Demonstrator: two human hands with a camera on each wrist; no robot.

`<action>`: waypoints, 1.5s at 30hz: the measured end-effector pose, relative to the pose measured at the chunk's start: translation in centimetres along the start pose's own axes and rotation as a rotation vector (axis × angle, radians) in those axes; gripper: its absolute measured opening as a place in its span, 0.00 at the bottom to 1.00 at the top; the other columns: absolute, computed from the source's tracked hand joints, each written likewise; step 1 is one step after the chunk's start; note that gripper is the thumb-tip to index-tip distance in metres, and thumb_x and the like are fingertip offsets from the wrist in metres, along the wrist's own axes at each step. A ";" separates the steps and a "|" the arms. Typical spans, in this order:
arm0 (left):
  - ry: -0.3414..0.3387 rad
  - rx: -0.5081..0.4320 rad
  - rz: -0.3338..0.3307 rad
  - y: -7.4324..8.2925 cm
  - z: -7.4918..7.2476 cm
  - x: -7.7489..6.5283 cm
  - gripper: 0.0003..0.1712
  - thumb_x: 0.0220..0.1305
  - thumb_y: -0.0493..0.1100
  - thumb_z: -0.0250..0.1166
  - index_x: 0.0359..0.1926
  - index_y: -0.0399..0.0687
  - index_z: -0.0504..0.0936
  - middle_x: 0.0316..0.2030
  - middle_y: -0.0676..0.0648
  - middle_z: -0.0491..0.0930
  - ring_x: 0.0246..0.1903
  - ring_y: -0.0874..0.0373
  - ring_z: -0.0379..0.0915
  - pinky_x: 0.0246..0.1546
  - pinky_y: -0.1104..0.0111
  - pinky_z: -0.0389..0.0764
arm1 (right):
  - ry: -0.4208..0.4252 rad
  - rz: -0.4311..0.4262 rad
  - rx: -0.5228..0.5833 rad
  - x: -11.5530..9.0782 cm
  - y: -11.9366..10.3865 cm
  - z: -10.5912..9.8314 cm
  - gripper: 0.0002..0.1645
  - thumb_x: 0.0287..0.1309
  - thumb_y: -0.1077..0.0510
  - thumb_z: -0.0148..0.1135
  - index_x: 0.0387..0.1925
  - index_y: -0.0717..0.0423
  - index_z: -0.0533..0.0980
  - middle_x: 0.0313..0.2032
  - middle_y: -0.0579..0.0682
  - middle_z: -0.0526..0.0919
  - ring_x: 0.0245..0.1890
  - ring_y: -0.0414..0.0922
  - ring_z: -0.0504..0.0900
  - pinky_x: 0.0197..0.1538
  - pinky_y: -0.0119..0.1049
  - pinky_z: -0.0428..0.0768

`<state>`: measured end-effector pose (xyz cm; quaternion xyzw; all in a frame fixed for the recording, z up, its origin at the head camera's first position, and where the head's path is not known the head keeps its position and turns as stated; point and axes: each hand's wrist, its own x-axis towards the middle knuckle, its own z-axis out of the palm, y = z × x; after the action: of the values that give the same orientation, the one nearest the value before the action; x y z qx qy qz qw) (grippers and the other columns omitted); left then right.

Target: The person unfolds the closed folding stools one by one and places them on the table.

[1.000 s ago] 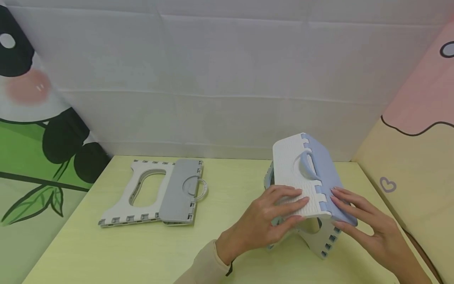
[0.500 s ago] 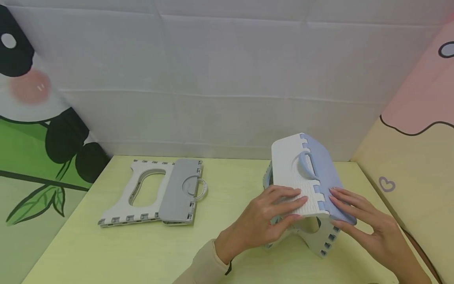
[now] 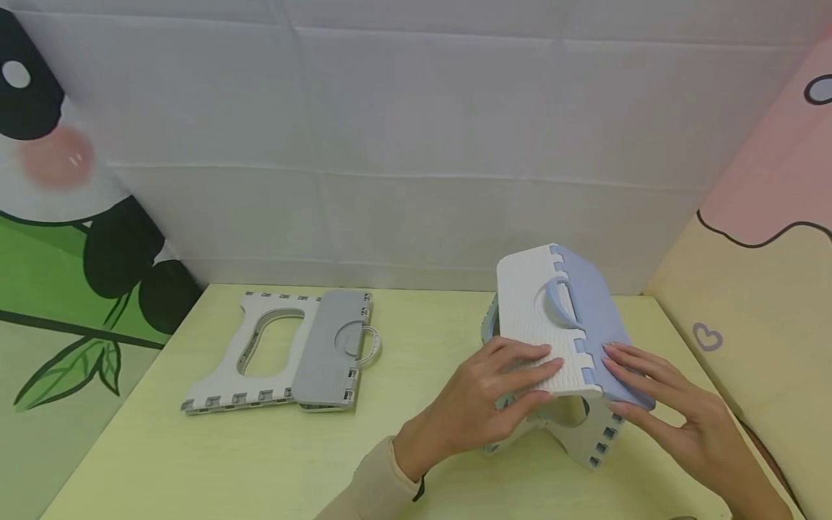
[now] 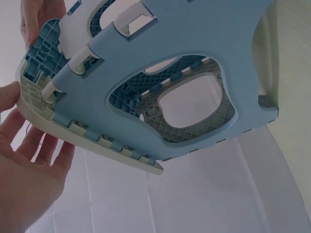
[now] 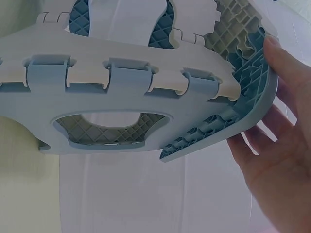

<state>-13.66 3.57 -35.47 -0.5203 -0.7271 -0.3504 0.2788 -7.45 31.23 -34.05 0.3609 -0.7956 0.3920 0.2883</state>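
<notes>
A folding step stool (image 3: 529,289) stands partly unfolded at the table's right. Its top is bent into a ridge, with a white half on the left, a blue half on the right and a blue carry handle between. My left hand (image 3: 477,397) grips the near corner of the white half, fingers over the top, thumb at the edge. On the blue half's near corner, my right hand (image 3: 689,415) holds likewise. The left wrist view shows the stool's blue side panel (image 4: 243,58) and its oval opening. White hinge tabs on the legs (image 5: 87,75) appear in the right wrist view.
Another folding stool, grey and white (image 3: 328,354), lies folded flat at the left of the pale yellow table (image 3: 227,477), its small ring handle pointing right. A white cloth wall (image 3: 416,144) rises behind the table, and a printed panel (image 3: 747,289) borders its right side.
Both hands keep their places on the stool. The stool's top has shifted only very slightly, and its fold looks much the same.
</notes>
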 end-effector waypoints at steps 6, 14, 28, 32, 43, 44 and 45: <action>0.004 0.024 0.000 -0.1 0.0 0.0 0.22 0.68 0.45 0.71 0.62 0.47 0.84 0.59 0.48 0.81 0.58 0.59 0.75 0.61 0.75 0.72 | -0.006 0.006 -0.016 0.1 -0.1 0.0 0.31 0.67 0.48 0.67 0.53 0.75 0.80 0.60 0.65 0.80 0.69 0.47 0.73 0.69 0.28 0.68; 0.008 0.036 0.006 -0.1 0.1 0.0 0.22 0.68 0.45 0.71 0.61 0.48 0.84 0.58 0.48 0.81 0.57 0.59 0.75 0.61 0.75 0.72 | -0.009 0.008 -0.015 0.2 -0.3 0.0 0.31 0.68 0.47 0.66 0.53 0.74 0.80 0.60 0.65 0.80 0.69 0.46 0.73 0.70 0.28 0.67; -0.010 0.082 0.001 -0.2 0.3 -0.1 0.21 0.69 0.47 0.70 0.60 0.49 0.85 0.57 0.49 0.82 0.58 0.58 0.74 0.65 0.74 0.70 | -0.035 0.020 -0.036 -0.1 -0.1 0.1 0.30 0.70 0.46 0.64 0.54 0.72 0.81 0.60 0.64 0.80 0.70 0.48 0.70 0.72 0.30 0.64; -0.026 0.112 0.004 -0.2 0.5 -0.2 0.20 0.69 0.47 0.70 0.60 0.49 0.85 0.57 0.49 0.82 0.58 0.57 0.74 0.67 0.73 0.68 | -0.041 0.016 -0.056 -0.2 0.0 0.2 0.31 0.70 0.44 0.63 0.54 0.70 0.81 0.60 0.63 0.81 0.70 0.48 0.70 0.72 0.30 0.64; -0.070 0.202 0.045 -0.1 0.3 -0.1 0.19 0.72 0.47 0.66 0.60 0.48 0.84 0.57 0.48 0.82 0.59 0.57 0.74 0.72 0.70 0.62 | -0.053 -0.035 -0.066 0.1 0.1 0.1 0.29 0.72 0.47 0.61 0.54 0.71 0.81 0.60 0.63 0.80 0.70 0.48 0.70 0.73 0.31 0.63; -0.071 0.206 0.048 0.0 0.2 0.0 0.19 0.72 0.47 0.66 0.60 0.48 0.84 0.57 0.48 0.82 0.60 0.57 0.74 0.72 0.70 0.62 | -0.055 -0.037 -0.067 0.2 0.0 0.1 0.29 0.73 0.47 0.60 0.54 0.71 0.81 0.60 0.63 0.80 0.70 0.48 0.70 0.73 0.31 0.63; -0.072 0.209 0.051 0.0 0.2 0.0 0.19 0.72 0.47 0.66 0.60 0.48 0.84 0.57 0.48 0.82 0.60 0.57 0.74 0.72 0.69 0.62 | -0.056 -0.038 -0.069 0.2 0.0 0.1 0.29 0.73 0.47 0.60 0.54 0.71 0.81 0.61 0.63 0.80 0.70 0.48 0.70 0.73 0.31 0.63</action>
<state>-13.70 3.73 -35.64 -0.5189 -0.7559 -0.2465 0.3141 -7.56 31.08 -33.94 0.3768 -0.8093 0.3486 0.2856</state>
